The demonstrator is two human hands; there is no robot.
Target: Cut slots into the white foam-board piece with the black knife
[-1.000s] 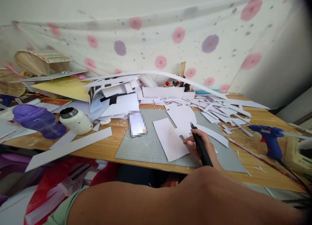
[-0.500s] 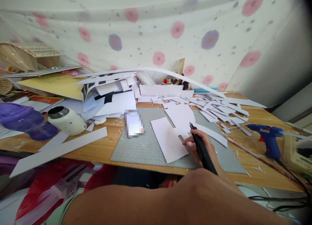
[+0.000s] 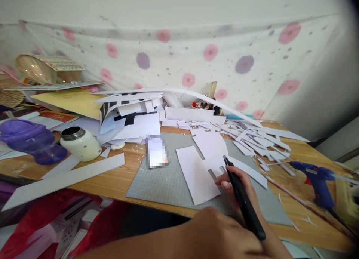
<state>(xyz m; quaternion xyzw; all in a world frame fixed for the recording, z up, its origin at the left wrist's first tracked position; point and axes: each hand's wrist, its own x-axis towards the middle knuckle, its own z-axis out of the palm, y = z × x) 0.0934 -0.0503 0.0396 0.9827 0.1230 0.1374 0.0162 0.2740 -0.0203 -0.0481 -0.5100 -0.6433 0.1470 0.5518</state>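
Observation:
My right hand (image 3: 239, 184) is closed around a black utility knife (image 3: 245, 201), its tip pointing away from me over the white foam board. Below it, my left hand (image 3: 215, 229) reaches across from the lower left, close to the knife's rear end. The fingers of that hand are hidden and the hand is blurred, so I cannot tell whether it touches the knife. Under the knife tip lies a white board piece with a curved edge (image 3: 210, 145). A rectangular white board (image 3: 196, 176) lies beside it on the grey cutting mat (image 3: 151, 184).
A phone with a blurred screen (image 3: 156, 151) lies on the mat. White offcuts (image 3: 252, 139) are heaped at the back right, near a blue glue gun (image 3: 316, 180). On the left stand a cream bottle (image 3: 81, 145) and a purple bottle (image 3: 33, 143). A long white strip (image 3: 67, 180) overhangs the table's front edge.
The view has tilted up, so the table sits lower in the picture. My left hand shows nearer the knife's rear end, which is now uncovered. My right hand keeps hold of the knife.

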